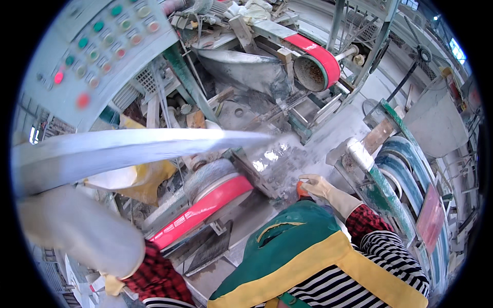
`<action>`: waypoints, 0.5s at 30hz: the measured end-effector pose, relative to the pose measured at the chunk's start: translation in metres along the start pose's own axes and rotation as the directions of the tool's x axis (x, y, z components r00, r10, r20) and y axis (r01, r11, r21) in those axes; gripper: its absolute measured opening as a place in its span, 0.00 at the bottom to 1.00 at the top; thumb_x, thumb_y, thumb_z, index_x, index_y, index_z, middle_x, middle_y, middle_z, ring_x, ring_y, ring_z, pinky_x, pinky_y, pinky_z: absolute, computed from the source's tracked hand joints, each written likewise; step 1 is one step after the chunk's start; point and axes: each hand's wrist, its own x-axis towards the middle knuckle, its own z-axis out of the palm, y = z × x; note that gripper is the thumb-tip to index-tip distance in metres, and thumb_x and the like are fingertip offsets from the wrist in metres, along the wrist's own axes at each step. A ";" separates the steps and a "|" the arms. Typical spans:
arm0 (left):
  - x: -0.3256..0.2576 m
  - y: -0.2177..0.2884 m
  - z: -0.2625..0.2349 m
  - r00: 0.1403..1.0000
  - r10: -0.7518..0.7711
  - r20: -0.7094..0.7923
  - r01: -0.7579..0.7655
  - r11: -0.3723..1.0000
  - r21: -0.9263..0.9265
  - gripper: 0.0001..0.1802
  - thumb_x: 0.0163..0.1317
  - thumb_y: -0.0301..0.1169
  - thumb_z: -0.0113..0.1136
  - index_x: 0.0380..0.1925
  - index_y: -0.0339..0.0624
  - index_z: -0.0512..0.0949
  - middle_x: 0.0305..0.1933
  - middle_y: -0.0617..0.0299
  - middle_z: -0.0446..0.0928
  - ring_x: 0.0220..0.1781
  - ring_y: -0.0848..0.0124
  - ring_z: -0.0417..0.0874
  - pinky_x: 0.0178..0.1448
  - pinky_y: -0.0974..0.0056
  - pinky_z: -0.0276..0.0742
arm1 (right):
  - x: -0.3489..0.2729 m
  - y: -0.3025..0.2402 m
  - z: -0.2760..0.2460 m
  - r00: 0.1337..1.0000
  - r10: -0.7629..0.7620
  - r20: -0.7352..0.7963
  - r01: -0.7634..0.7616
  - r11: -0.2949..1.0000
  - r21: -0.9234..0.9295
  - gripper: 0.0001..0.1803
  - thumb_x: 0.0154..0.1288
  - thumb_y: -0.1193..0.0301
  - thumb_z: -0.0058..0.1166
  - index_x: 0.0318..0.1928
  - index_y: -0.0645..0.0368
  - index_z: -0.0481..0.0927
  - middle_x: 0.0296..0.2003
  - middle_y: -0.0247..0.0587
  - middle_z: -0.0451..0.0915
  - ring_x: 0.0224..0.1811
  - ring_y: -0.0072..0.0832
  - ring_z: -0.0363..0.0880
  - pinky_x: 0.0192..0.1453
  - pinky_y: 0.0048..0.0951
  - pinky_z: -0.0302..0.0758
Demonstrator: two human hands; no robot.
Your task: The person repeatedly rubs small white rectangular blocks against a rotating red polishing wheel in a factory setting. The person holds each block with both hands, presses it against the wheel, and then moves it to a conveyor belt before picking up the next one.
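Note:
At the far left, my left hand [77, 231] in a thick pale glove is closed on the wide end of a long, pale, tapering blade-like piece [144, 149]; its fingers are blurred and partly cut off by the rim. The piece reaches across to the middle of the view, narrowing to a point. My right hand [323, 189], in a cream glove, is lower and to the right, its fingers stretched and apart. Beside its fingertips is a small orange object [302, 190]; whether they touch I cannot tell.
A red belt [205, 210] runs round a wheel below the piece. Another red-belted wheel [310, 72] stands farther off. Blue belts [393, 167] on a green frame flank my right arm. A control panel [97, 46] with several buttons fills the upper left. My green apron [292, 231] covers me.

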 end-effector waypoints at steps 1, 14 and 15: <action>-0.008 -0.011 0.023 1.000 -0.020 -0.008 0.020 0.999 -0.031 0.25 0.67 0.35 0.57 0.60 0.30 0.72 0.56 0.41 0.79 0.51 0.57 0.85 0.53 0.58 0.82 | 0.008 -0.004 -0.005 1.000 -0.024 -0.008 0.024 1.000 -0.001 0.25 0.66 0.64 0.58 0.63 0.54 0.79 0.43 0.47 0.87 0.43 0.33 0.84 0.52 0.32 0.79; -0.192 -0.224 0.367 0.673 -0.731 0.112 0.739 0.660 -0.137 0.27 0.60 0.15 0.67 0.59 0.34 0.71 0.52 0.49 0.82 0.44 0.65 0.86 0.49 0.61 0.86 | 0.092 -0.113 -0.171 0.870 -0.359 -0.338 0.353 0.932 -0.082 0.47 0.58 0.63 0.70 0.76 0.51 0.61 0.60 0.58 0.78 0.63 0.50 0.77 0.68 0.41 0.73; -0.204 -0.231 0.386 0.657 -0.736 0.164 0.754 0.649 -0.105 0.24 0.60 0.16 0.67 0.57 0.35 0.73 0.51 0.51 0.82 0.47 0.66 0.86 0.53 0.63 0.84 | 0.094 -0.141 -0.190 0.810 -0.434 -0.395 0.405 0.900 -0.159 0.53 0.54 0.66 0.74 0.76 0.57 0.57 0.63 0.59 0.75 0.66 0.48 0.75 0.69 0.40 0.72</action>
